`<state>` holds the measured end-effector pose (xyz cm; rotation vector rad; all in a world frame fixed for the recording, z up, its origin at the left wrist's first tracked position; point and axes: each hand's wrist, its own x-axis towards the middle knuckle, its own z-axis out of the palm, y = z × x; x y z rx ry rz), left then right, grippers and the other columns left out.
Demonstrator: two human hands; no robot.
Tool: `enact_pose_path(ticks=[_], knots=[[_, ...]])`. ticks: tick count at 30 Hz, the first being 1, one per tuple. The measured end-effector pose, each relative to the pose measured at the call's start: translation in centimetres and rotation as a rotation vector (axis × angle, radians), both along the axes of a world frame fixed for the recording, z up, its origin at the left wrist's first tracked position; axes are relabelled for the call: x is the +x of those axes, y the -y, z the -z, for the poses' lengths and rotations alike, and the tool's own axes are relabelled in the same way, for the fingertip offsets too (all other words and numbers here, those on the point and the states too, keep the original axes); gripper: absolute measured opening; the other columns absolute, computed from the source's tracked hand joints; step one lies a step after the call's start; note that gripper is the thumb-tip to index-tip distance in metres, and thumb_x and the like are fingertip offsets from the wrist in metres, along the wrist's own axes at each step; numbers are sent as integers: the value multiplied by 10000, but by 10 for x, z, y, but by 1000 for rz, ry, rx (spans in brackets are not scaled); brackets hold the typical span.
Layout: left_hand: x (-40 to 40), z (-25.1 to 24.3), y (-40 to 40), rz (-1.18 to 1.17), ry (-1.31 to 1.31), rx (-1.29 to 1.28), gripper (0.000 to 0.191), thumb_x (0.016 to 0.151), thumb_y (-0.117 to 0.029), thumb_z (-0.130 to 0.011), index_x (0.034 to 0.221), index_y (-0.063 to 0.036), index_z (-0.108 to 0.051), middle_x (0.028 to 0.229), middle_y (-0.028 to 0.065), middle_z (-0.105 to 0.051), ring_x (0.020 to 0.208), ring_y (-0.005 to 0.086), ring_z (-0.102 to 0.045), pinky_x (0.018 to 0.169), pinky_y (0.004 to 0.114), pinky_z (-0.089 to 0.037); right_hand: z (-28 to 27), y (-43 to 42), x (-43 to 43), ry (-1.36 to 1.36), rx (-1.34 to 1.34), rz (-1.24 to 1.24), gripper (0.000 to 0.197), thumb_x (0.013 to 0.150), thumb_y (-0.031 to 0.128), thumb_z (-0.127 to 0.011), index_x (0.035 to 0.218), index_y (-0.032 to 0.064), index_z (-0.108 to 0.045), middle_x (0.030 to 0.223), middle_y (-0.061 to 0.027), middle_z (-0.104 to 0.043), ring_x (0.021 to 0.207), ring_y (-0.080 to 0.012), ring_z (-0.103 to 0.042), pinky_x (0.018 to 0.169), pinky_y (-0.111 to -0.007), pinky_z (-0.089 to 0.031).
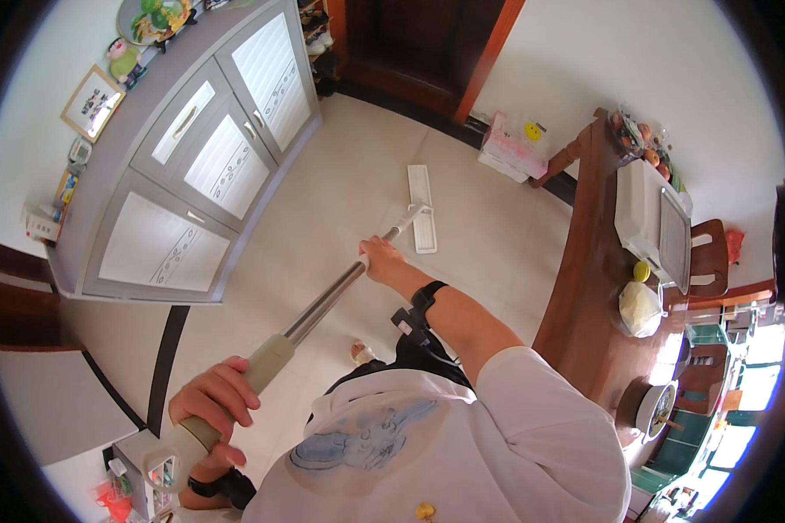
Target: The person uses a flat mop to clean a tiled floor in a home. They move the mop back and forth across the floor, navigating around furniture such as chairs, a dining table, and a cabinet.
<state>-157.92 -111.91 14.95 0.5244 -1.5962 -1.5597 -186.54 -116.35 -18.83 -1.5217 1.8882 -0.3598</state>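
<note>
A flat mop with a white rectangular head [422,229] lies on the pale tiled floor. Its metal pole [324,302] slants down to the lower left and ends in a beige grip with a loop. My left hand [212,405], at the lower left, is wrapped around that grip. Further along the pole, nearer the mop head, my right hand [381,257] grips the shaft. Black bands are on both wrists, and the right one carries a small device with a cable. One of my feet [362,352] shows below the pole.
A grey cabinet [235,111] with a picture frame and figurines on top runs along the left. To the right stands a long wooden table [579,274] holding a white container, a bag and a bowl. A pink-and-white box [513,147] sits by the wall near the dark doorway [418,46].
</note>
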Motion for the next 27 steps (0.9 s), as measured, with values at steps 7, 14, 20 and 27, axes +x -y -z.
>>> enact_pose_path(ticks=[7,14,20,27], knots=[[-42,4,84,132,247,-31,408,697,-350,-832,764,-116,-505,811,62,-656,928,269,-599,1064,532,-292,15,91,-65,-54,41,-68,341,782,63,-622,1095,184,-562,1173,-81,-475,1167,-292,-473,901,-449,-477],[-164,49,187,-223,132,41,324,857,-328,-678,786,-128,-435,738,19,-512,876,211,-532,1077,524,-298,11,244,-184,-84,122,-114,322,809,54,-594,1119,137,-567,1166,-100,-492,1141,-306,-499,887,-450,-487],[-264,88,285,-452,51,133,302,908,-319,-607,824,-137,-383,804,30,-501,985,233,-516,1088,520,-263,19,362,-283,-255,185,-12,398,855,155,-590,1234,106,-479,1274,-129,-467,1256,-308,-418,961,-423,-466],[-334,87,339,-299,115,55,322,900,-387,-610,911,-123,-426,918,59,-550,1095,269,-513,1097,526,-246,17,380,-319,-147,-256,195,343,838,182,-601,1150,71,-509,1225,-129,-496,1243,-279,-419,956,-376,-469]])
